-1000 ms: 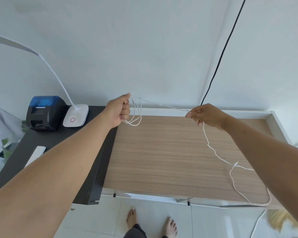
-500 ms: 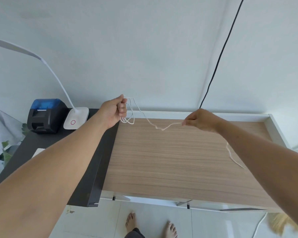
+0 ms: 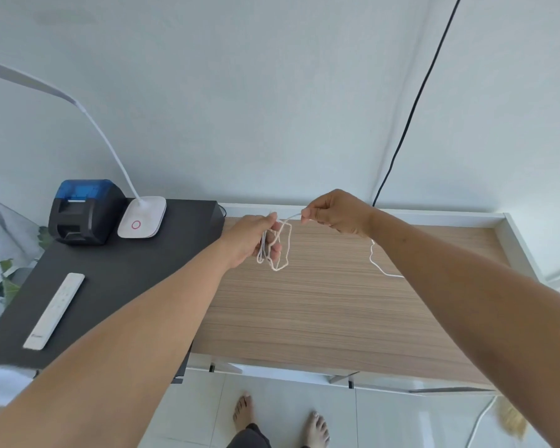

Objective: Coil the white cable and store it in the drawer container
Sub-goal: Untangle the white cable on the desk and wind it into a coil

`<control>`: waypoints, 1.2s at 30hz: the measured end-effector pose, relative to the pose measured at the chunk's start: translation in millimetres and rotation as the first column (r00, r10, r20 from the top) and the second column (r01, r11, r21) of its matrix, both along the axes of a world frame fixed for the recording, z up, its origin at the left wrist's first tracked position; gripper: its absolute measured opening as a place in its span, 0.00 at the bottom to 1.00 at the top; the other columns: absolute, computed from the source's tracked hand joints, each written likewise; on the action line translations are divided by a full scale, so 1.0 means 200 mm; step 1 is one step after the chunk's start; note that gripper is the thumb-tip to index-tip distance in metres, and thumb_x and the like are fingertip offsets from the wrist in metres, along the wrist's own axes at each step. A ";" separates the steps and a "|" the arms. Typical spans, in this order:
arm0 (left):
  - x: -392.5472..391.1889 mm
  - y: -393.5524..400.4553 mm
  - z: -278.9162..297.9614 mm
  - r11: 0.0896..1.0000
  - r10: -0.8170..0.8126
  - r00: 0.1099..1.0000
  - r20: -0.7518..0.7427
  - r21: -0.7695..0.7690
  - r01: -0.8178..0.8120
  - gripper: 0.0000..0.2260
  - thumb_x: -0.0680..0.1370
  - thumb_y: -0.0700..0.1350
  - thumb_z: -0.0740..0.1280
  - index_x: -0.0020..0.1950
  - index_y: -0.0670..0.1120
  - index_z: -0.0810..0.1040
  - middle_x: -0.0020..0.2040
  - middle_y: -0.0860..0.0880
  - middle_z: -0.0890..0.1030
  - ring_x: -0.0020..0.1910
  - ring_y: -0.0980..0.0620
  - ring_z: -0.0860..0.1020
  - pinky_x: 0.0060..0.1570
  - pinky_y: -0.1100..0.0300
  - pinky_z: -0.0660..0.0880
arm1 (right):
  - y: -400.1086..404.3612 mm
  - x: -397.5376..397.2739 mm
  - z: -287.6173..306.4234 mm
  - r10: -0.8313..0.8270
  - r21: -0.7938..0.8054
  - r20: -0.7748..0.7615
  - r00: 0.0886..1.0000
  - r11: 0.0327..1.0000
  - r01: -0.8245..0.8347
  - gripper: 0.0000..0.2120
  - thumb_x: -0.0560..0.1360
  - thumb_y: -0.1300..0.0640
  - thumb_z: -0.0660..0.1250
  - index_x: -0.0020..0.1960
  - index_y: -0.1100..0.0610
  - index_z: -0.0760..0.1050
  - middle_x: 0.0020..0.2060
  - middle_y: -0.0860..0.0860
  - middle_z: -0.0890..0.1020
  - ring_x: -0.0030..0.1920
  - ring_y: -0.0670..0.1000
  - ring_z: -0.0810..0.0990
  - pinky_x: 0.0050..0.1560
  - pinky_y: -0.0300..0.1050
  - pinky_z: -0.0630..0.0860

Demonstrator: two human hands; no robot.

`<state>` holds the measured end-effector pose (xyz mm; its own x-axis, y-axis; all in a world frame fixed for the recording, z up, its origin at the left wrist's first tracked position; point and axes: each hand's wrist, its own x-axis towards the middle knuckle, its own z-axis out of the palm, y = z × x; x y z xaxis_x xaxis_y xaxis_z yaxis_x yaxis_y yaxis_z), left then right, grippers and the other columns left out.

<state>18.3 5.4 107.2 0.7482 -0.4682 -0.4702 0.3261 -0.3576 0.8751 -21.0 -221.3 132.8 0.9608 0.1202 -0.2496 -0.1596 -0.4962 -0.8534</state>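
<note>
White cable: thin cord, partly gathered into several loose loops that hang from the left hand above the far part of the wood-grain table. The loops drape across the fingers and dangle below them, clear of the table surface.

Left hand: fingers loosely curled with the loops hooked over them, holding the coil; thumb side toward the wall.

Right hand: just beside the left, slightly higher and nearer the wall, thumb and forefinger pinched on a short run of the cable that leads from the coil. The hands are near each other but not touching.

Remaining cable: from under the right wrist it drops in a wavy line toward the table and passes behind the right forearm; a further white length shows on the floor at the lower right.

Adjoining dark table, left: black and blue printer, white lamp base with bent neck, white remote.

Black cord runs down the wall behind the right hand.

Bare feet on the tiled floor below.
</note>
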 end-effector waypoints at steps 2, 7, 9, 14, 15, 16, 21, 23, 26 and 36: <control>-0.01 0.00 0.01 0.998 -0.052 0.998 -0.043 -0.020 0.051 0.18 0.83 0.54 0.59 0.49 0.41 0.78 0.27 0.48 0.71 0.23 0.50 0.70 0.31 0.58 0.70 | -0.01 0.00 0.00 -0.025 -0.056 0.037 0.999 0.998 0.027 0.11 0.76 0.44 0.70 0.43 0.50 0.85 0.26 0.50 0.65 0.24 0.48 0.59 0.29 0.36 0.64; 0.07 0.10 0.06 0.991 -0.106 0.986 -0.129 -0.093 0.095 0.16 0.79 0.55 0.66 0.36 0.48 0.70 0.25 0.54 0.60 0.23 0.55 0.56 0.24 0.62 0.56 | -0.14 -0.01 0.00 -0.087 -0.065 -0.015 0.996 0.994 0.086 0.13 0.72 0.42 0.72 0.39 0.52 0.85 0.26 0.49 0.63 0.26 0.50 0.59 0.27 0.39 0.62; 0.13 0.16 0.08 0.995 -0.019 0.993 -0.113 -0.098 0.008 0.17 0.79 0.52 0.67 0.33 0.50 0.67 0.26 0.54 0.60 0.23 0.55 0.55 0.21 0.63 0.55 | -0.22 -0.05 0.00 -0.099 -0.088 -0.025 0.995 0.991 0.096 0.14 0.71 0.41 0.72 0.39 0.51 0.84 0.24 0.46 0.66 0.25 0.48 0.64 0.26 0.37 0.68; 0.27 0.30 0.12 0.893 0.403 0.909 -0.111 -0.172 -0.417 0.17 0.79 0.48 0.64 0.33 0.51 0.62 0.23 0.54 0.57 0.19 0.56 0.53 0.18 0.67 0.52 | -0.39 -0.12 -0.07 -0.226 -0.029 -0.007 0.974 0.974 0.226 0.11 0.74 0.45 0.71 0.44 0.53 0.86 0.27 0.47 0.69 0.30 0.49 0.68 0.33 0.43 0.74; 0.28 0.32 0.13 0.861 0.460 0.880 -0.117 -0.181 -0.474 0.17 0.79 0.48 0.64 0.33 0.51 0.62 0.22 0.54 0.57 0.18 0.56 0.53 0.17 0.67 0.51 | -0.41 -0.14 -0.08 -0.255 -0.005 -0.008 0.967 0.967 0.255 0.11 0.74 0.47 0.72 0.46 0.54 0.85 0.28 0.48 0.69 0.30 0.50 0.67 0.32 0.42 0.72; 0.30 0.33 0.13 0.834 0.505 0.855 -0.121 -0.188 -0.519 0.17 0.79 0.48 0.64 0.33 0.50 0.62 0.22 0.54 0.57 0.18 0.56 0.53 0.18 0.67 0.51 | -0.42 -0.15 -0.10 -0.286 0.022 -0.003 0.958 0.958 0.286 0.11 0.74 0.48 0.72 0.47 0.55 0.85 0.29 0.49 0.69 0.30 0.49 0.66 0.31 0.41 0.69; 0.30 0.28 0.14 0.813 0.542 0.837 -0.080 -0.205 -0.546 0.18 0.81 0.52 0.63 0.34 0.48 0.65 0.23 0.53 0.60 0.18 0.57 0.55 0.17 0.66 0.52 | -0.36 -0.18 -0.16 -0.320 -0.101 0.112 0.941 0.938 0.331 0.07 0.75 0.47 0.71 0.45 0.49 0.85 0.28 0.41 0.78 0.28 0.39 0.73 0.35 0.36 0.69; 0.28 0.23 0.14 0.837 0.504 0.860 -0.077 -0.199 -0.509 0.17 0.82 0.53 0.62 0.35 0.47 0.67 0.24 0.53 0.62 0.18 0.57 0.57 0.18 0.65 0.54 | -0.28 -0.16 -0.14 -0.183 -0.248 0.096 0.979 0.948 0.201 0.06 0.75 0.48 0.71 0.45 0.48 0.85 0.30 0.35 0.81 0.32 0.35 0.78 0.36 0.33 0.69; 0.23 0.14 0.14 0.882 0.438 0.896 -0.071 -0.159 -0.444 0.15 0.82 0.50 0.61 0.37 0.46 0.69 0.28 0.51 0.67 0.21 0.56 0.61 0.22 0.63 0.58 | -0.16 -0.11 -0.11 -0.001 -0.339 0.016 1.000 0.941 0.007 0.07 0.75 0.49 0.70 0.46 0.49 0.85 0.38 0.38 0.83 0.40 0.40 0.79 0.38 0.33 0.70; 0.07 -0.01 0.07 0.968 0.201 0.978 0.057 -0.164 -0.189 0.13 0.85 0.51 0.53 0.48 0.44 0.70 0.45 0.41 0.86 0.45 0.42 0.85 0.48 0.50 0.78 | 0.03 -0.05 0.02 0.284 -0.184 -0.185 0.941 0.931 -0.317 0.06 0.74 0.45 0.71 0.43 0.45 0.86 0.25 0.42 0.71 0.27 0.44 0.68 0.29 0.34 0.66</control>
